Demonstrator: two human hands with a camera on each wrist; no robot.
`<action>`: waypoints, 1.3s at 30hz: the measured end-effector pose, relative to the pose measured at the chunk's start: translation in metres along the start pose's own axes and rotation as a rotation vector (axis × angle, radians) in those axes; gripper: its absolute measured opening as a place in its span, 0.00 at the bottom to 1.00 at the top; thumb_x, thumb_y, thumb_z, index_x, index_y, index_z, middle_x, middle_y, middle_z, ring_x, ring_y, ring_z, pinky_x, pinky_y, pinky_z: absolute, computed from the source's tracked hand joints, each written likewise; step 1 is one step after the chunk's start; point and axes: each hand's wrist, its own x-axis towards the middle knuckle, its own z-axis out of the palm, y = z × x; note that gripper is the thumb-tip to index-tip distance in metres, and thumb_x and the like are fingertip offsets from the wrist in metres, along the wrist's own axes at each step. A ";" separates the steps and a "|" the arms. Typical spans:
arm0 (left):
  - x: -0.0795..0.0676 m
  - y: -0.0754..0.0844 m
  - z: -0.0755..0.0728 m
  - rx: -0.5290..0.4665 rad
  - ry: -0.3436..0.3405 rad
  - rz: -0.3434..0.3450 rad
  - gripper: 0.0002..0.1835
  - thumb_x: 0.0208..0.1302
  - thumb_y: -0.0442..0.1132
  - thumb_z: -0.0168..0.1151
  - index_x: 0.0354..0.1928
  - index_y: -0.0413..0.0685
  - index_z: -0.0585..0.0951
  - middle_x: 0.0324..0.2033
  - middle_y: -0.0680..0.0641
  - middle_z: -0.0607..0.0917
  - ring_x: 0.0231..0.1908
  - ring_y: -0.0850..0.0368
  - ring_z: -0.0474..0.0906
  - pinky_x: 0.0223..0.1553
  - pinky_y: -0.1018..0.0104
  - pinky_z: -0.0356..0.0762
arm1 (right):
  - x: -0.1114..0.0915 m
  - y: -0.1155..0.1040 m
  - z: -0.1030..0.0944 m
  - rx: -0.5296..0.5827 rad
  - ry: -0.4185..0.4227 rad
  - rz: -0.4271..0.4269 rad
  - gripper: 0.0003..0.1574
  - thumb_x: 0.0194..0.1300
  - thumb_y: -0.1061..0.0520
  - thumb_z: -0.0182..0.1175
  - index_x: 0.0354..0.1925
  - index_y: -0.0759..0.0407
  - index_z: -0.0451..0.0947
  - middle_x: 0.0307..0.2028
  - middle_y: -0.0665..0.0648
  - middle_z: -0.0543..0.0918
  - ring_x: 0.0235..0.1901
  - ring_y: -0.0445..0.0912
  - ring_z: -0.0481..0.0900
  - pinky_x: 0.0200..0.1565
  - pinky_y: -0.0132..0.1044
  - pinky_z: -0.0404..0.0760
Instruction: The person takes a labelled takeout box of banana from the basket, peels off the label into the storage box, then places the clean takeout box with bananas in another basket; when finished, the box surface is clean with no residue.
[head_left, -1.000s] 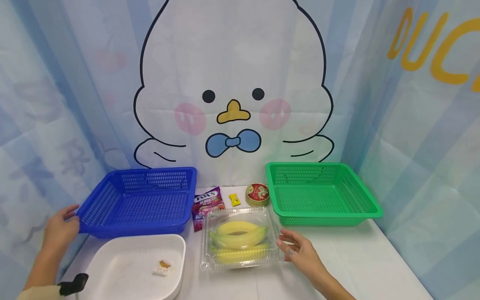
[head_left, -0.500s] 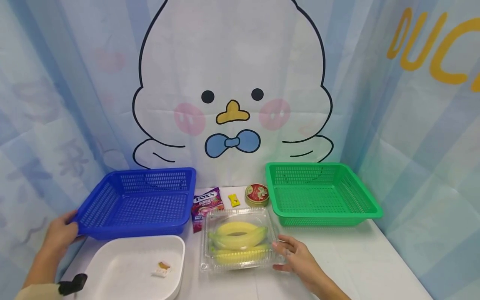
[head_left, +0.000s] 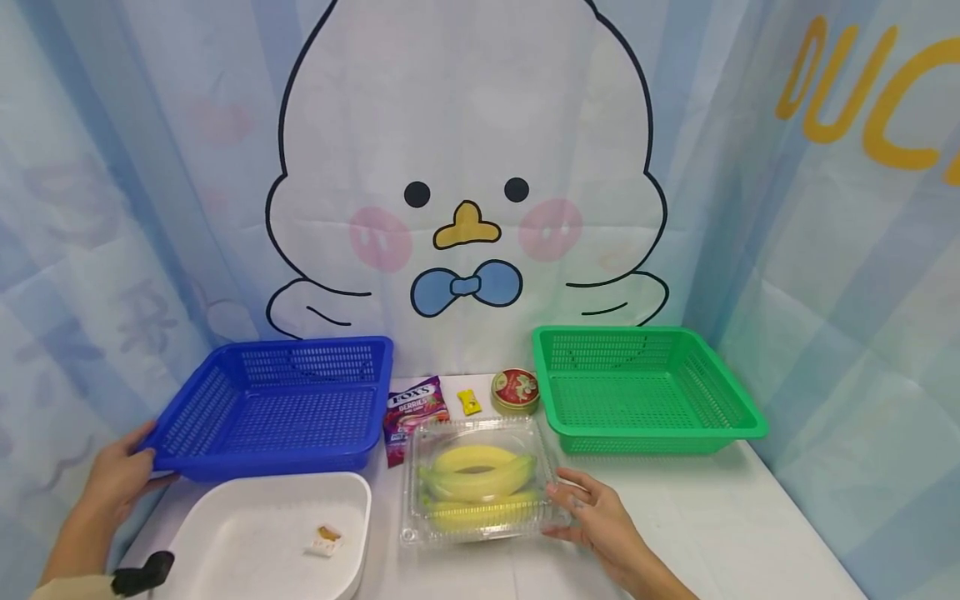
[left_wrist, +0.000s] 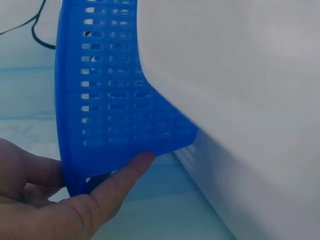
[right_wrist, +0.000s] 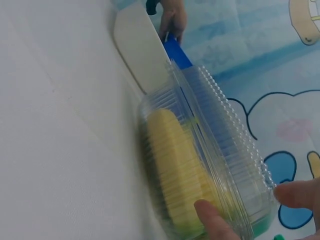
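At the far left, my left hand (head_left: 120, 475) grips the near left corner of a blue plastic basket (head_left: 277, 462). In the left wrist view, one finger (left_wrist: 122, 177) lies along the basket's lower wall while the others wrap its rim. My right hand (head_left: 600, 521) holds the right side of a clear plastic clamshell box (head_left: 480, 433), thumb and fingers spread across its near right corner. Yellow-green bananas (head_left: 480, 479) lie inside the box. From the right wrist, a fingertip (right_wrist: 212, 217) touches the box's ribbed wall, another its beaded lid edge.
A white tray (head_left: 247, 500) with a small wrapped item (head_left: 325, 540) stands before the blue basket. Behind the box lie a purple Fox's Berries bag (head_left: 416, 408), a yellow-wrapped candy (head_left: 469, 402) and a round red-and-gold tin (head_left: 515, 390). A green basket (head_left: 652, 442) sits back right.
My right hand has shifted slightly left and toward me, its fingers spreading round the box's near right corner. My left hand has moved slightly along the basket corner, a finger now showing below it.
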 end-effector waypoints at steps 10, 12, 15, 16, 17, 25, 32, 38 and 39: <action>0.002 -0.003 0.000 -0.026 0.001 0.021 0.35 0.77 0.28 0.23 0.82 0.41 0.31 0.79 0.20 0.33 0.78 0.18 0.47 0.37 0.69 0.91 | -0.002 -0.002 0.004 0.026 0.069 0.002 0.44 0.75 0.54 0.65 0.76 0.75 0.60 0.71 0.79 0.72 0.63 0.55 0.81 0.51 0.53 0.93; 0.001 -0.003 0.000 -0.028 -0.004 0.024 0.35 0.76 0.29 0.23 0.82 0.41 0.31 0.79 0.20 0.32 0.78 0.18 0.47 0.37 0.68 0.91 | -0.002 -0.002 0.005 0.026 0.090 0.005 0.43 0.74 0.54 0.65 0.75 0.75 0.61 0.69 0.77 0.74 0.61 0.53 0.82 0.50 0.53 0.93; 0.001 -0.002 0.000 -0.017 -0.022 0.033 0.35 0.76 0.29 0.23 0.82 0.41 0.30 0.79 0.20 0.31 0.78 0.18 0.46 0.39 0.67 0.92 | -0.002 -0.001 0.006 0.026 0.123 0.004 0.41 0.74 0.55 0.65 0.74 0.74 0.63 0.66 0.74 0.78 0.58 0.51 0.84 0.50 0.53 0.93; 0.001 -0.002 0.000 -0.008 -0.028 0.038 0.35 0.76 0.29 0.23 0.81 0.40 0.29 0.79 0.20 0.31 0.78 0.17 0.46 0.40 0.67 0.92 | -0.002 -0.001 0.006 0.027 0.131 0.005 0.41 0.74 0.56 0.65 0.74 0.74 0.63 0.65 0.73 0.79 0.57 0.50 0.84 0.50 0.53 0.93; 0.001 -0.002 0.000 -0.006 -0.035 0.041 0.35 0.76 0.29 0.22 0.81 0.40 0.29 0.79 0.20 0.31 0.78 0.17 0.45 0.40 0.66 0.92 | -0.002 -0.001 0.006 0.029 0.142 0.004 0.40 0.73 0.56 0.65 0.74 0.73 0.64 0.64 0.72 0.81 0.56 0.49 0.85 0.49 0.53 0.93; 0.001 -0.001 0.002 0.021 -0.030 0.038 0.34 0.78 0.30 0.22 0.81 0.40 0.29 0.79 0.19 0.33 0.78 0.17 0.47 0.44 0.60 0.92 | -0.001 -0.003 0.012 0.031 0.200 0.001 0.36 0.72 0.58 0.66 0.70 0.73 0.69 0.58 0.68 0.85 0.51 0.48 0.87 0.46 0.52 0.94; 0.003 -0.004 -0.002 0.011 -0.047 0.045 0.34 0.78 0.31 0.21 0.81 0.41 0.28 0.79 0.20 0.31 0.78 0.17 0.46 0.43 0.64 0.92 | -0.003 -0.005 0.015 0.043 0.207 -0.015 0.34 0.73 0.58 0.66 0.70 0.73 0.70 0.54 0.65 0.86 0.52 0.48 0.86 0.45 0.51 0.94; 0.004 -0.007 -0.002 0.033 -0.030 0.039 0.33 0.79 0.31 0.21 0.81 0.41 0.28 0.79 0.20 0.30 0.78 0.16 0.46 0.46 0.57 0.92 | -0.005 -0.011 0.017 0.047 0.211 -0.036 0.29 0.73 0.61 0.65 0.66 0.74 0.74 0.54 0.62 0.87 0.51 0.48 0.86 0.45 0.48 0.94; 0.004 -0.007 -0.002 0.040 -0.026 0.038 0.33 0.79 0.31 0.21 0.81 0.41 0.28 0.79 0.19 0.31 0.78 0.16 0.46 0.46 0.56 0.92 | -0.005 -0.012 0.018 0.046 0.216 -0.036 0.29 0.73 0.61 0.65 0.66 0.74 0.74 0.55 0.63 0.86 0.51 0.48 0.86 0.44 0.48 0.94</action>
